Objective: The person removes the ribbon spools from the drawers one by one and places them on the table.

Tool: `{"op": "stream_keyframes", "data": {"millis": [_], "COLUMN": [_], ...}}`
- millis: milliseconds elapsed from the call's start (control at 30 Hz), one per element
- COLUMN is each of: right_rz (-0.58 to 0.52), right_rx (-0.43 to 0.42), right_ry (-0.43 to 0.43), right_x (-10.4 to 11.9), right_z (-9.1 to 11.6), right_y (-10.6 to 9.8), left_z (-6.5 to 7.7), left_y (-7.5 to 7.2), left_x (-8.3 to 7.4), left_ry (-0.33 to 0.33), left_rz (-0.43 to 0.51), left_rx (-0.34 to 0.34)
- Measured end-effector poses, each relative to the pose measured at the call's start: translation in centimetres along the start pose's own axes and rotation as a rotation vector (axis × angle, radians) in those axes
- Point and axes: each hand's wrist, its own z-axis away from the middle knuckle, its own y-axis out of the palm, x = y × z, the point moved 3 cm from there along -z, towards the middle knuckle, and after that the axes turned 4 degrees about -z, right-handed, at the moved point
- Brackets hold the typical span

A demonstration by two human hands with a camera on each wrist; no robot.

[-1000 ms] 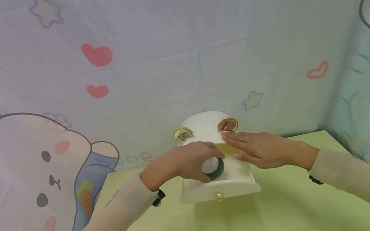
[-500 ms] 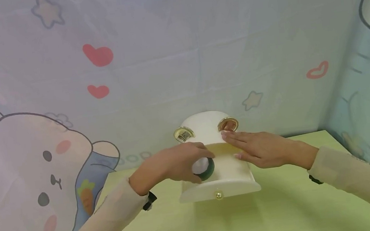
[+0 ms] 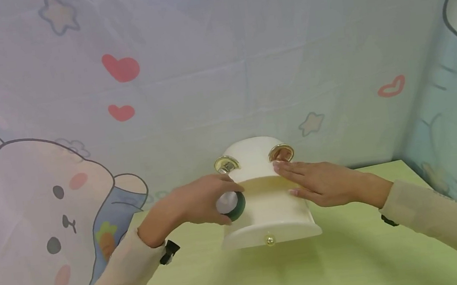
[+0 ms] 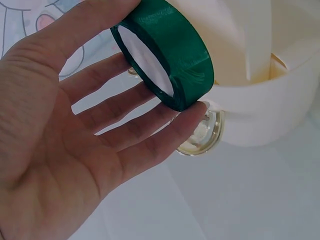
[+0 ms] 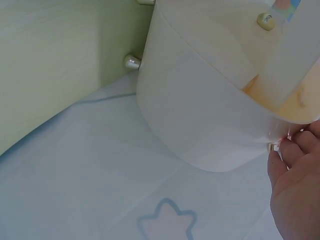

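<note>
In the head view my left hand (image 3: 195,204) grips a roll of green ribbon (image 3: 238,206) with a white centre, over the left side of a pulled-out drawer. The left wrist view shows the roll (image 4: 175,55) held between thumb and fingertips, tilted, the palm apart from it. The cream drawer (image 3: 271,234) has a curved front and a small gold knob (image 3: 270,240). It juts from a rounded cream box (image 3: 254,156) with round gold ears. My right hand (image 3: 325,184) lies with extended fingers against the box's right side, fingertips just below the right gold ear (image 3: 281,153).
The box stands on a light green table (image 3: 209,274) near its back edge. A pale cloth backdrop (image 3: 247,80) with printed rabbit, hearts and stars hangs close behind and at the right. Small gold feet (image 5: 132,62) show under the box in the right wrist view.
My left hand has carried the ribbon roll leftward, from over the drawer's middle to its left side. The right hand and the box have stayed in place.
</note>
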Motion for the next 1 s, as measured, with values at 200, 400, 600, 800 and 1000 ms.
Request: {"op": "stream_keyframes", "data": {"millis": [200, 400, 600, 800, 1000], "right_rz": [0.006, -0.006, -0.005, 0.005, 0.003], "right_rx": [0.004, 0.017, 0.023, 0.024, 0.023], "right_ry": [0.002, 0.013, 0.019, 0.021, 0.025], "right_x": [0.0, 0.1, -0.1, -0.1, 0.0], "right_z": [0.1, 0.2, 0.3, 0.5, 0.7], "right_y": [0.0, -0.1, -0.1, -0.1, -0.3], "left_z": [1.0, 1.7, 2.2, 2.6, 2.8], "left_y": [0.5, 1.2, 1.8, 2.8, 3.8], "left_x": [0.9, 1.9, 3.0, 4.4, 5.8], "left_ry": [-0.048, -0.089, -0.117, -0.139, -0.157], "left_rz": [0.019, 0.026, 0.004, 0.011, 0.019], "left_rx": [0.004, 0.003, 0.001, -0.01, -0.024]}}
